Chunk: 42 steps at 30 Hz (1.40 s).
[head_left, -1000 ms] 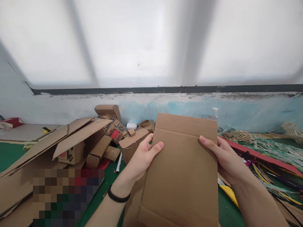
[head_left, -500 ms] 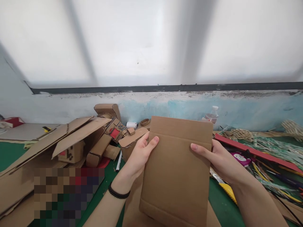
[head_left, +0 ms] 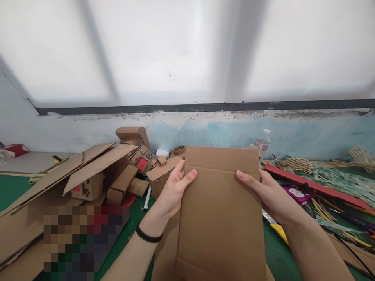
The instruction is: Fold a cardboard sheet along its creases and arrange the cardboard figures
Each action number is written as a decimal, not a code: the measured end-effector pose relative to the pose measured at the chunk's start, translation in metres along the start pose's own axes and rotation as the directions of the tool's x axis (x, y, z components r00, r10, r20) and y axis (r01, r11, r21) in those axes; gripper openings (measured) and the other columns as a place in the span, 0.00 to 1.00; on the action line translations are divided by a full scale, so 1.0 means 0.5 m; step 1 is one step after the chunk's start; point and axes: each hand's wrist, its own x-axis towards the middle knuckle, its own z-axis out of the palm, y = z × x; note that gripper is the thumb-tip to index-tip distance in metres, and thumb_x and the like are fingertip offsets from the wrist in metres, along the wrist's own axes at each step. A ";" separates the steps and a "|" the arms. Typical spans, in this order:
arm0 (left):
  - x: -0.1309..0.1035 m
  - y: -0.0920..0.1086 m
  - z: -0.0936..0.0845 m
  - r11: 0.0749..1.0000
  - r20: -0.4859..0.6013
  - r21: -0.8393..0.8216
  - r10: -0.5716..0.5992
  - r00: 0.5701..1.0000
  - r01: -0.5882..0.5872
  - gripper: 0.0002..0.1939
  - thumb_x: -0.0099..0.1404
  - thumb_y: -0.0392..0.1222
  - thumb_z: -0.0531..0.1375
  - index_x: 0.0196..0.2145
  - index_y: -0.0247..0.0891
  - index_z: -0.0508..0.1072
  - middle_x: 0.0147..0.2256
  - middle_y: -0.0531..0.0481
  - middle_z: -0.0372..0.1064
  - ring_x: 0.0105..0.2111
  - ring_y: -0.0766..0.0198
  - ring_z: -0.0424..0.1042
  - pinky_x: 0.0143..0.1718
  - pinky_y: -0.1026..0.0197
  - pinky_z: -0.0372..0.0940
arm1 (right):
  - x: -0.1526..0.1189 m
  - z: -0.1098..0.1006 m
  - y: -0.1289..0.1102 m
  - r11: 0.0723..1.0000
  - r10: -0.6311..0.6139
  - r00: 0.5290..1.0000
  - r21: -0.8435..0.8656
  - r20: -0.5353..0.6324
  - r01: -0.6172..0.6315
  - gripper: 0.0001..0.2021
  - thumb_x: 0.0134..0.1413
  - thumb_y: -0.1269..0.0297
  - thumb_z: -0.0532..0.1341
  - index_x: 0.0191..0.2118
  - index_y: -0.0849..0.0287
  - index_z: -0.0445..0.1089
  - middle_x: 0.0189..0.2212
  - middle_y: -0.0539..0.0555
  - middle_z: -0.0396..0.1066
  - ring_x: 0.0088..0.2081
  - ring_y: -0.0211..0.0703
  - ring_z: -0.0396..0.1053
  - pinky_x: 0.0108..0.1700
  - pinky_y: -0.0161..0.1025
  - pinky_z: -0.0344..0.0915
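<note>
A brown cardboard piece (head_left: 221, 218) with crease lines near its top and lower part is held up in front of me. My left hand (head_left: 175, 191) grips its left edge, thumb on the near face and the other fingers mostly behind. On the right edge, my right hand (head_left: 269, 191) holds it the same way, its thumb pressed near the upper crease. Below and behind this piece, part of another cardboard sheet (head_left: 165, 249) shows on the green surface.
Cardboard sheets (head_left: 38, 195) and small cardboard models are heaped at left. A white marker (head_left: 147, 199) lies left of centre. At right are a yellow cutter (head_left: 279, 233), a purple tape measure (head_left: 296, 194), a red strip (head_left: 319, 187) and a plastic bottle (head_left: 263, 142).
The cardboard piece has tilted slightly, its top edge now more level and its lower part shifted right. Both hands have kept their grip.
</note>
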 end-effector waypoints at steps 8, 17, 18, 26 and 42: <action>-0.002 0.013 -0.009 0.995 0.039 0.032 -0.098 0.994 0.097 0.33 0.65 0.51 0.75 0.63 0.40 0.73 0.59 0.36 0.78 0.58 0.41 0.78 0.54 0.47 0.75 | 0.009 -0.005 0.002 0.998 -0.054 0.999 0.044 -0.006 0.054 0.37 0.56 0.42 0.74 0.65 0.55 0.72 0.58 0.63 0.80 0.55 0.67 0.80 0.43 0.49 0.83; 0.006 0.001 -0.013 1.000 -0.003 0.022 0.002 1.000 -0.002 0.29 0.67 0.52 0.74 0.60 0.39 0.74 0.59 0.36 0.78 0.59 0.42 0.77 0.57 0.46 0.74 | 0.007 0.002 0.006 0.998 -0.023 0.994 -0.056 0.106 0.029 0.33 0.56 0.44 0.75 0.62 0.57 0.74 0.59 0.64 0.79 0.52 0.62 0.81 0.43 0.46 0.81; 0.007 0.001 -0.015 1.000 0.007 0.022 0.006 1.000 -0.006 0.29 0.67 0.52 0.74 0.60 0.39 0.74 0.59 0.36 0.78 0.60 0.42 0.77 0.57 0.47 0.74 | 0.007 0.000 0.008 0.998 -0.024 0.994 -0.058 0.108 0.030 0.33 0.56 0.44 0.75 0.61 0.58 0.74 0.59 0.64 0.79 0.52 0.63 0.81 0.43 0.46 0.81; 0.003 0.005 -0.010 0.999 0.022 0.048 0.016 1.000 -0.017 0.24 0.67 0.53 0.74 0.53 0.40 0.75 0.58 0.38 0.79 0.58 0.44 0.78 0.57 0.47 0.74 | 0.014 -0.037 0.027 0.996 0.025 0.984 -0.088 0.178 -0.010 0.31 0.54 0.50 0.78 0.61 0.55 0.74 0.60 0.61 0.78 0.55 0.63 0.80 0.48 0.47 0.82; 0.004 -0.001 -0.028 0.987 0.057 0.147 -0.075 0.996 0.066 0.31 0.66 0.56 0.74 0.60 0.39 0.73 0.60 0.36 0.78 0.58 0.41 0.78 0.58 0.43 0.73 | 0.023 -0.029 0.032 0.996 -0.030 0.986 -0.083 0.163 0.044 0.30 0.58 0.48 0.75 0.62 0.54 0.75 0.64 0.62 0.76 0.59 0.65 0.77 0.49 0.49 0.82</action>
